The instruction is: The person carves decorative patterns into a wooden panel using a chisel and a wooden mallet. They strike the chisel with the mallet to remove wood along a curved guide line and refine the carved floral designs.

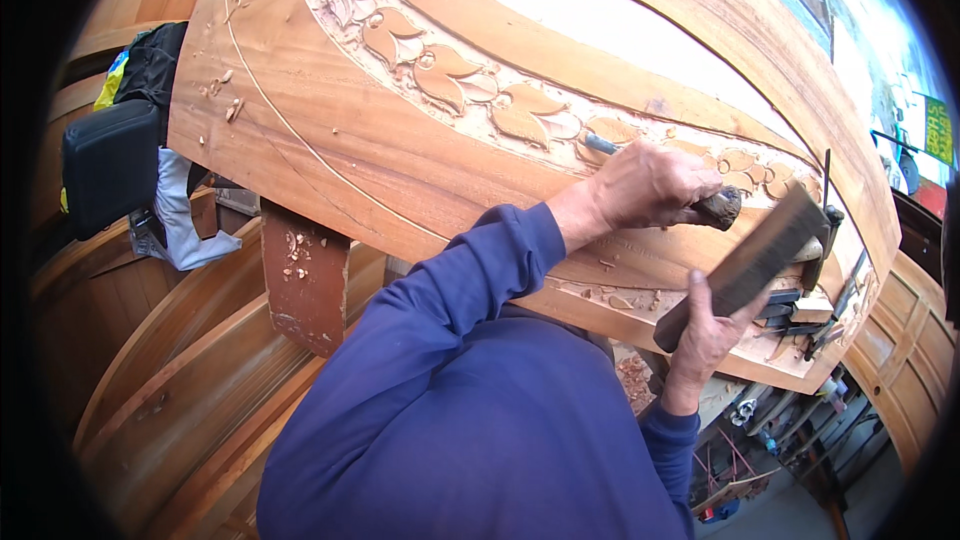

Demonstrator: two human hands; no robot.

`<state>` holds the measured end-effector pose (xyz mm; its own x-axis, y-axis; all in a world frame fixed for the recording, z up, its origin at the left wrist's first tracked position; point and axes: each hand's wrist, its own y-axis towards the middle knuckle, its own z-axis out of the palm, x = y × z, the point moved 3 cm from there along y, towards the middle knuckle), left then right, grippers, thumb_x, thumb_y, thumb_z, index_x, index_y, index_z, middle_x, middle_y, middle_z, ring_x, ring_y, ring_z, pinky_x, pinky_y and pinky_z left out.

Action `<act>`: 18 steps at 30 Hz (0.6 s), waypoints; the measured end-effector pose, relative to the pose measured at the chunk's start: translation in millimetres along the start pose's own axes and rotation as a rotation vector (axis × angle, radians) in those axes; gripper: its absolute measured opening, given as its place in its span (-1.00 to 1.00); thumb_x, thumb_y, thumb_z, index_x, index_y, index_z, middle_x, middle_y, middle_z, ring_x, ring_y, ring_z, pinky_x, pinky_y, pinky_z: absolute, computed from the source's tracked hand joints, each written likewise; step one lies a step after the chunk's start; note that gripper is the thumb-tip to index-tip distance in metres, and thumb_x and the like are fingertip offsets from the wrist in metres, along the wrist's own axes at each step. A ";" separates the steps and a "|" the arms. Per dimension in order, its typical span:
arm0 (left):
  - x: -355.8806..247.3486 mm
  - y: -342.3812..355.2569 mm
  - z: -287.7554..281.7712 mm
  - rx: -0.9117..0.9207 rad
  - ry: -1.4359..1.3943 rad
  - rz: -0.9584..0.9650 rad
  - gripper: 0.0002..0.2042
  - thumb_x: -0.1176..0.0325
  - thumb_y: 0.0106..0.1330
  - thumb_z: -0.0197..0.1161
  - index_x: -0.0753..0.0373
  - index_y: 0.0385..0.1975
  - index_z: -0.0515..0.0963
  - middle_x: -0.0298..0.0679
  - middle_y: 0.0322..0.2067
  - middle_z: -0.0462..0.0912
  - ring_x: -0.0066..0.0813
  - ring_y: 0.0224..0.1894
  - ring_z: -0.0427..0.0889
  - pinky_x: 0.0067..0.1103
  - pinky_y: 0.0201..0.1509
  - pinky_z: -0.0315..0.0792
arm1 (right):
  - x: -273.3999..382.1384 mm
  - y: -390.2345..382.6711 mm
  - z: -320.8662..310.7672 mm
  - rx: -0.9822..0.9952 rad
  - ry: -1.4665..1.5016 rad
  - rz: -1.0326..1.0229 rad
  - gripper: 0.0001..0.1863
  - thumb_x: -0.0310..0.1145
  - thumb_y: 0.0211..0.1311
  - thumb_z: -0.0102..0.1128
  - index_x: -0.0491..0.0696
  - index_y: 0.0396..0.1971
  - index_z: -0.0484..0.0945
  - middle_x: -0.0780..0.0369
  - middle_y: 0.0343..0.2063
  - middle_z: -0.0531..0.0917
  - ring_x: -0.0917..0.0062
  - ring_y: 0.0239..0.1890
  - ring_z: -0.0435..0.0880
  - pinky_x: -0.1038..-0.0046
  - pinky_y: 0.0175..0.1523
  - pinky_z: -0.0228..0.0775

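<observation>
A large wooden panel [250,120] fills the upper view, with a band of carved flowers [445,85] curving across it. My left hand [645,190] grips a chisel [715,210] with a dark, worn handle; its blade points up-left onto the carved band. My right hand [705,335] holds a long, dark rectangular mallet block [750,255], tilted upward beside the chisel's handle end, with a gap between them. More chisels and tools [780,310] lie at the panel's lower right, partly behind the block.
A black padded case [108,165] and white cloth [195,240] sit left, beside stacked curved wooden pieces [180,360]. A reddish-brown support [300,300] stands under the panel. Another panelled board [900,350] is at right, with tools [760,440] stored below.
</observation>
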<state>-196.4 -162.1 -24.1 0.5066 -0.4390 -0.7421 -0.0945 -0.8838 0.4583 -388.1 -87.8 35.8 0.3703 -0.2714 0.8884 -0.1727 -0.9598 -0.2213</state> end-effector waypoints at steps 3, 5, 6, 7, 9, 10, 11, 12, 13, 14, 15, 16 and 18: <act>1.7 -0.4 -0.6 0.012 -0.015 0.002 -0.70 0.08 0.12 0.52 0.09 -0.34 0.58 -0.26 -0.46 0.63 -0.23 -0.40 0.71 -0.37 -0.41 0.56 | -7.1 -1.4 7.7 0.021 -0.040 -0.124 -0.02 -0.63 0.26 0.37 0.02 0.59 0.01 0.19 0.14 0.51 0.50 -0.04 0.60 0.48 0.07 0.53; 5.3 -2.3 -3.4 0.062 -0.011 -0.020 -0.70 0.10 0.10 0.53 0.09 -0.29 0.63 -0.27 -0.44 0.66 -0.23 -0.38 0.72 -0.39 -0.39 0.57 | -4.5 -2.4 9.9 0.149 -0.132 -0.076 -0.01 -0.65 0.25 0.37 0.01 0.59 -0.01 0.19 0.10 0.54 0.50 -0.09 0.61 0.50 0.03 0.54; 4.8 -3.0 -4.0 0.038 -0.023 -0.010 -0.68 0.11 0.09 0.54 0.09 -0.25 0.65 -0.27 -0.43 0.68 -0.23 -0.38 0.73 -0.40 -0.39 0.58 | 0.4 -4.4 7.7 0.118 -0.107 -0.046 0.00 -0.65 0.25 0.38 0.00 0.59 -0.01 0.19 0.09 0.54 0.50 -0.10 0.61 0.51 0.02 0.54; 4.2 -3.6 -4.0 0.012 -0.035 0.001 -0.66 0.11 0.08 0.55 0.09 -0.21 0.67 -0.27 -0.42 0.69 -0.23 -0.37 0.73 -0.41 -0.38 0.59 | 2.1 -4.3 2.9 0.059 -0.077 -0.047 0.00 -0.65 0.25 0.38 0.00 0.59 -0.01 0.18 0.10 0.54 0.49 -0.07 0.61 0.50 0.05 0.53; 4.3 -5.0 -4.3 -0.025 -0.056 0.016 -0.63 0.13 0.06 0.56 0.09 -0.16 0.70 -0.26 -0.40 0.71 -0.23 -0.36 0.74 -0.41 -0.36 0.60 | 0.6 -2.4 -4.1 -0.104 -0.025 -0.142 0.00 -0.64 0.25 0.39 -0.02 0.59 -0.02 0.12 0.18 0.51 0.44 0.09 0.57 0.41 0.22 0.46; 4.1 -4.7 -5.3 -0.033 -0.065 0.026 -0.62 0.14 0.05 0.56 0.09 -0.14 0.70 -0.26 -0.40 0.72 -0.22 -0.36 0.75 -0.41 -0.35 0.61 | 8.2 -6.9 3.9 -0.183 0.036 -0.162 -0.07 -0.55 0.25 0.44 -0.09 0.54 0.09 0.16 0.17 0.47 0.49 0.12 0.53 0.40 0.24 0.44; 4.0 -4.4 -6.5 -0.041 -0.074 0.036 -0.61 0.15 0.04 0.57 0.09 -0.13 0.71 -0.26 -0.39 0.73 -0.22 -0.36 0.75 -0.41 -0.35 0.62 | 2.8 -6.4 6.6 -0.056 -0.111 -0.229 -0.05 -0.55 0.24 0.45 -0.09 0.55 0.07 0.16 0.19 0.46 0.49 0.12 0.53 0.40 0.26 0.42; 4.7 -5.1 -8.7 -0.052 -0.080 0.041 -0.62 0.16 0.03 0.58 0.10 -0.14 0.72 -0.25 -0.40 0.73 -0.21 -0.37 0.75 -0.41 -0.34 0.62 | -4.7 -10.2 8.4 0.009 -0.153 -0.242 -0.02 -0.54 0.24 0.46 -0.10 0.56 0.04 0.17 0.20 0.46 0.49 0.13 0.52 0.39 0.28 0.40; 3.8 -4.7 -14.1 -0.066 -0.088 0.044 -0.62 0.18 0.02 0.58 0.11 -0.15 0.72 -0.24 -0.40 0.74 -0.21 -0.37 0.75 -0.41 -0.33 0.63 | -9.7 -10.9 13.1 0.077 -0.193 -0.262 0.00 -0.54 0.24 0.46 -0.10 0.58 0.00 0.17 0.21 0.46 0.49 0.14 0.52 0.39 0.30 0.38; 3.1 -4.0 -17.8 -0.080 -0.097 0.047 -0.63 0.20 0.01 0.59 0.12 -0.17 0.72 -0.23 -0.40 0.74 -0.20 -0.37 0.76 -0.41 -0.33 0.63 | -9.5 -11.5 10.7 0.027 -0.170 -0.262 -0.04 -0.53 0.25 0.46 -0.11 0.55 0.04 0.17 0.21 0.47 0.48 0.13 0.53 0.38 0.29 0.38; 2.7 -3.0 -18.8 -0.096 -0.126 0.048 -0.63 0.21 -0.01 0.60 0.12 -0.18 0.72 -0.23 -0.40 0.74 -0.20 -0.36 0.76 -0.41 -0.32 0.63 | -6.8 -14.8 6.7 -0.030 -0.151 -0.258 -0.08 -0.53 0.25 0.45 -0.12 0.53 0.09 0.16 0.20 0.48 0.46 0.12 0.54 0.37 0.29 0.38; 2.6 -4.0 -19.6 -0.117 -0.156 0.040 -0.63 0.22 -0.02 0.61 0.12 -0.19 0.73 -0.23 -0.40 0.74 -0.20 -0.36 0.76 -0.42 -0.32 0.64 | 10.4 -17.6 6.4 -0.115 -0.162 -0.324 -0.11 -0.52 0.25 0.45 -0.12 0.51 0.12 0.15 0.19 0.50 0.45 0.11 0.55 0.36 0.29 0.40; 3.3 -7.3 -22.1 -0.158 -0.200 0.044 -0.64 0.25 -0.05 0.62 0.13 -0.22 0.73 -0.23 -0.41 0.74 -0.21 -0.36 0.76 -0.43 -0.32 0.63 | 32.7 -20.6 6.2 -0.266 0.024 -0.217 -0.08 -0.52 0.21 0.47 -0.12 0.50 0.10 0.08 0.34 0.43 0.37 0.26 0.50 0.32 0.39 0.31</act>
<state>-175.1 -153.5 -19.1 0.3238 -0.5133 -0.7948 0.0306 -0.8339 0.5510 -366.8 -77.3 66.9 0.4031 -0.0576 0.9133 -0.3254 -0.9418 0.0842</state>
